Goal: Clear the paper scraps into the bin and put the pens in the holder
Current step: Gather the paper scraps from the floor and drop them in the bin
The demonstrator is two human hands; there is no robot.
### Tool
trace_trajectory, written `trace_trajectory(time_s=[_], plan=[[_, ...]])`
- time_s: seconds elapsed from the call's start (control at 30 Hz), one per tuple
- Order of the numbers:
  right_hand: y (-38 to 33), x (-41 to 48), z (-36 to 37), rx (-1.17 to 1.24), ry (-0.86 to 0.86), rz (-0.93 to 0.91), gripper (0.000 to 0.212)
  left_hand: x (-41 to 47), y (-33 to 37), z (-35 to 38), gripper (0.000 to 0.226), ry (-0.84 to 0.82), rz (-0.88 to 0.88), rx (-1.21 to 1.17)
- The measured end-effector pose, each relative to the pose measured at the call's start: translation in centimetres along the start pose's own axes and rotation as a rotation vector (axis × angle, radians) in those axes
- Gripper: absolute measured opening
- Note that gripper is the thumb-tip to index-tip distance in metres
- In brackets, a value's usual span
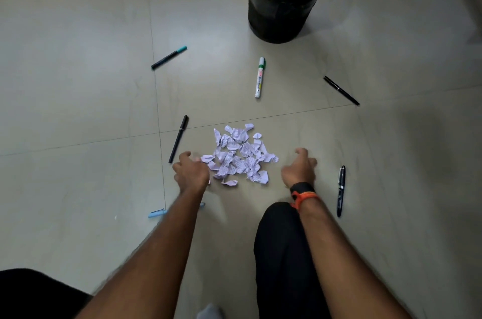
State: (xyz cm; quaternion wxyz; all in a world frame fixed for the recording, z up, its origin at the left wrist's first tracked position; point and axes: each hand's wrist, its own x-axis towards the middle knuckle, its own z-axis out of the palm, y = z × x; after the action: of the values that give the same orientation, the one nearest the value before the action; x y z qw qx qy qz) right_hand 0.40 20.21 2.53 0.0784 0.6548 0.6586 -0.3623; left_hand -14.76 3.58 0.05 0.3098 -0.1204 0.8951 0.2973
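A heap of torn white paper scraps (239, 155) with printed text lies on the tiled floor in front of me. My left hand (191, 171) touches the heap's left edge with curled fingers. My right hand (300, 169) hovers just right of the heap, fingers apart, nothing in it. Pens lie scattered around: a black pen with a teal cap (169, 57), a white whiteboard marker (259, 77), a thin black pen (341, 90), a black pen (178, 138) left of the heap, a dark fountain pen (341, 190) at the right, and a light blue pen (157, 213) partly under my left arm.
A black bin (283, 3) lined with a black bag stands on the floor beyond the marker. My bent knee in black trousers (284, 253) is under my right arm. A black and orange band (302, 193) circles my right wrist. No pen holder is in view.
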Motion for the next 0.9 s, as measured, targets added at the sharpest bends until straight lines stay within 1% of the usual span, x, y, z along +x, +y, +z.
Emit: trace_trajectory(time_s=[0.07, 0.13, 0.17, 0.23, 0.27, 0.3, 0.33, 0.37, 0.4, 0.43, 0.47, 0.5, 0.53, 0.57, 0.63, 0.73, 0.8, 0.87, 0.9], plan=[[1.3, -0.4, -0.3, -0.104, -0.063, 0.061, 0.054, -0.1, -0.9, 0.0, 0.056, -0.029, -0.020, 0.046], [1.5, -1.0, 0.4, -0.154, -0.120, 0.004, 0.052, -0.7, -1.2, 0.9, 0.066, -0.090, 0.016, 0.066], [1.4, -1.1, 0.8, -0.139, -0.144, -0.061, 0.050, -1.0, -1.1, 1.4, 0.065, -0.127, 0.047, 0.043], [1.1, -1.3, 1.2, -0.077, -0.184, -0.174, 0.048, -1.5, -0.8, 2.4, 0.053, -0.205, 0.093, -0.065], [1.1, -1.0, 0.9, -0.027, -0.158, -0.165, 0.048, -1.8, -0.6, 2.7, 0.050, -0.236, 0.109, -0.118], [1.6, -0.3, 0.6, 0.036, -0.086, -0.140, 0.049, -2.1, -0.3, 2.8, 0.049, -0.243, 0.119, -0.147], [2.2, 0.3, 0.0, 0.087, 0.001, -0.073, 0.047, -2.3, 0.0, 2.7, 0.048, -0.223, 0.124, -0.153], [3.0, 0.8, -0.7, 0.127, 0.068, 0.001, 0.043, -2.4, 0.1, 2.4, 0.047, -0.168, 0.119, -0.116], [3.9, 1.2, -1.3, 0.115, 0.109, 0.076, 0.032, -2.3, 0.1, 2.1, 0.045, -0.087, 0.114, -0.057], [4.8, 1.4, -1.8, 0.084, 0.113, 0.114, 0.014, -2.2, -0.1, 1.8, 0.043, -0.014, 0.103, -0.005], [5.4, 1.5, -1.8, 0.053, 0.096, 0.136, 0.029, -2.2, -0.3, 1.6, 0.043, 0.029, 0.090, 0.014], [5.6, 1.4, -1.6, 0.041, 0.050, 0.138, 0.038, -2.3, -0.5, 1.5, 0.043, 0.035, 0.075, 0.011], [5.4, 1.3, -1.1, 0.083, 0.039, 0.116, 0.031, -2.5, -0.6, 1.6, 0.043, 0.022, 0.072, -0.001], [4.9, 1.0, -0.6, 0.111, 0.022, 0.082, 0.012, -2.8, -0.8, 2.0, 0.043, -0.015, 0.082, -0.008], [3.5, 1.2, 0.9, 0.202, -0.054, 0.009, 0.030, -3.4, -0.8, 2.8, 0.043, -0.107, 0.139, -0.013], [1.0, 0.8, 1.9, 0.291, -0.186, -0.065, 0.036, -3.9, -0.4, 3.6, 0.045, -0.185, 0.183, -0.076], [0.5, 0.8, 1.7, 0.301, -0.137, -0.085, 0.038, -3.7, -0.3, 3.2, 0.050, -0.171, 0.180, -0.085], [0.9, 0.9, 1.4, 0.242, -0.083, -0.091, 0.047, -3.4, -0.5, 2.3, 0.069, -0.138, 0.194, 0.004], [1.1, 0.7, 1.3, 0.185, -0.100, -0.094, 0.058, -3.3, -0.8, 1.8, 0.083, -0.146, 0.207, 0.053]])
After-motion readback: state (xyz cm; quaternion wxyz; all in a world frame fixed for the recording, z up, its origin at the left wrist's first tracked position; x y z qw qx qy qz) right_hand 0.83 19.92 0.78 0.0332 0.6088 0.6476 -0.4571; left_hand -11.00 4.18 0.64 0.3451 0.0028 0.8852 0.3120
